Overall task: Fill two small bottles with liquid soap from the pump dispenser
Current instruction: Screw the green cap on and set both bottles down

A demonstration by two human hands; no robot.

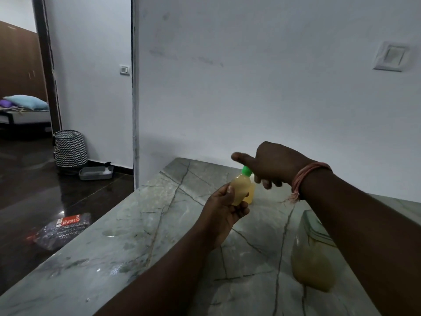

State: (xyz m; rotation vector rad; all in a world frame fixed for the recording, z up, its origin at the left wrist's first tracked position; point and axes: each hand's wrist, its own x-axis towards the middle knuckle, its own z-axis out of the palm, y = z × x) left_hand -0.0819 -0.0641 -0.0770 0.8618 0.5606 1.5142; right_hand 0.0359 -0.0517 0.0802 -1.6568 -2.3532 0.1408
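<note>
Left hand [225, 208] grips small bottle [240, 189] upright, tilted slightly, long axis up toward right hand [271, 166], fingers loosely curled, empty, touching green cap [246, 171] from above; second bottle [250, 193] on surface [159, 224] just behind.

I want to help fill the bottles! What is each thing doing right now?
Small bottle: full of yellowish soap, green cap on, held tilted.
Second small bottle: yellowish, standing on the counter, mostly hidden.
Big soap container: partly full, partly behind the right arm.
Left hand: gripping the small bottle.
Right hand: at the green cap, blurred.
</note>
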